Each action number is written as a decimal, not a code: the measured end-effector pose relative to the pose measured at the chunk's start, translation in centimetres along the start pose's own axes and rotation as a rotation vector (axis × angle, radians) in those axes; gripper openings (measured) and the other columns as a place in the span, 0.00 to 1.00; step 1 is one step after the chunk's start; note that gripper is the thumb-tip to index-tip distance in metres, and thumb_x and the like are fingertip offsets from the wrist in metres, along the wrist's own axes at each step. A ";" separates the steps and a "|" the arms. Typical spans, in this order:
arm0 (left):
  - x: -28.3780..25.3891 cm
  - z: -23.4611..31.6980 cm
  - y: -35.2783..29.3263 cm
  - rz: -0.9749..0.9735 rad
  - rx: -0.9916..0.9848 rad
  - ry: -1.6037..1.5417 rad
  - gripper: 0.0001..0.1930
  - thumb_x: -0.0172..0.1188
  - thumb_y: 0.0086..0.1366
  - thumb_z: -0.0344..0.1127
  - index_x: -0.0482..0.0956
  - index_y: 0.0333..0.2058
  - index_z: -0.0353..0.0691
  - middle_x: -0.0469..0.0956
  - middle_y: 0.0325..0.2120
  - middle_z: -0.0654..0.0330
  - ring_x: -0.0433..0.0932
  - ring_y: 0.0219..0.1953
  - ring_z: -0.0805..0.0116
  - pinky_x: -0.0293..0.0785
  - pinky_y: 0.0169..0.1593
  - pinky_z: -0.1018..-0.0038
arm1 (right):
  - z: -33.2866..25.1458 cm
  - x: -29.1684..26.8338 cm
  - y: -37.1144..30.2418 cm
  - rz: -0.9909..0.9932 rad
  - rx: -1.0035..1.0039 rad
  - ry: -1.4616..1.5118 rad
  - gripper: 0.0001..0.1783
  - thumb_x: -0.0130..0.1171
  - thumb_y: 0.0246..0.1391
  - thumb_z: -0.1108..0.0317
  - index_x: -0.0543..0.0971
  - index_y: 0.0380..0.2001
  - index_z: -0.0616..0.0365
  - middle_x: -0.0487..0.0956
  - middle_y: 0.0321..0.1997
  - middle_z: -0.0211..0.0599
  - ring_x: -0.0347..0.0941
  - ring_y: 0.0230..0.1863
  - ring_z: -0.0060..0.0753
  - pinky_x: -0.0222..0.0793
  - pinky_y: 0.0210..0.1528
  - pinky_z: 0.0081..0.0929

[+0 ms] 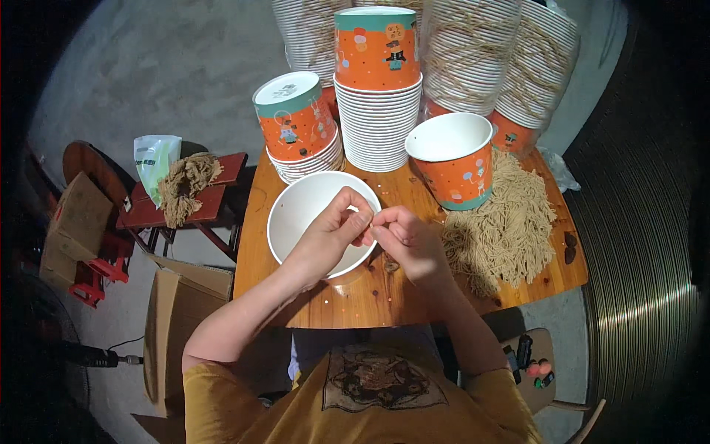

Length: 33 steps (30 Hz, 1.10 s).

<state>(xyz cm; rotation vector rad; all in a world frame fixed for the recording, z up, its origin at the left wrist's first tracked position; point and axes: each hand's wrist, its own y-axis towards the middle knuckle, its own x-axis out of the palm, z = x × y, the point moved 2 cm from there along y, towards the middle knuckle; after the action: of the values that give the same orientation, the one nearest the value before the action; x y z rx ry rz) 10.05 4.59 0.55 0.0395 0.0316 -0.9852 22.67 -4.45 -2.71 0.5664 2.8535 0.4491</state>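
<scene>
Both my hands meet over the right part of a wide white paper tub (290,214), which stands open side up near the table's middle. The fingers of my left hand (327,235) are curled in a pinch by the tub's right rim. Against them, the fingertips of my right hand (408,240) press together too. Whatever lies between the fingertips is too small or hidden to make out. Close by on the right, an orange paper tub (460,176) with a white inside leans on a heap of tan twine strands (514,226).
On the wooden table (355,307), upside-down stacks of orange tubs (376,55) and a shorter stack (296,126) stand at the back. Behind are taller stacks in clear plastic with twine (466,55). Left are a red bench (211,203) holding twine and a cardboard box (174,318).
</scene>
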 end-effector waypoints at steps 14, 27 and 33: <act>-0.4 0.2 -0.2 0.018 -0.025 0.041 0.05 0.46 0.69 0.31 0.65 0.34 0.38 0.71 0.28 0.63 0.71 0.32 0.77 0.69 0.37 0.80 | -0.6 -0.5 -0.1 0.013 -0.017 0.106 0.06 0.51 0.53 0.78 0.72 0.36 0.62 0.60 0.16 0.19 0.54 0.19 0.09 0.52 0.21 0.15; -1.3 -0.4 -0.7 0.054 -0.021 0.385 0.05 0.50 0.64 0.29 0.67 0.33 0.34 0.72 0.28 0.57 0.73 0.32 0.69 0.69 0.38 0.74 | -0.8 -0.7 -1.1 0.058 -0.125 -0.164 0.05 0.56 0.50 0.78 0.72 0.30 0.60 0.65 0.18 0.25 0.59 0.18 0.15 0.54 0.20 0.19; -1.5 -0.5 -0.7 0.078 -0.002 0.480 0.06 0.52 0.63 0.32 0.70 0.32 0.34 0.72 0.27 0.56 0.72 0.32 0.66 0.68 0.38 0.71 | -1.1 -0.4 -0.7 0.053 -0.214 -0.207 0.04 0.58 0.50 0.77 0.73 0.30 0.60 0.71 0.22 0.32 0.65 0.21 0.22 0.61 0.23 0.21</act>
<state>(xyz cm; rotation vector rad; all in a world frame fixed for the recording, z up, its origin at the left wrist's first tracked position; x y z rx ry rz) 8.65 5.53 0.12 0.2729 0.4677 -0.8792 22.50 -5.45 -1.86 0.6105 2.5596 0.6548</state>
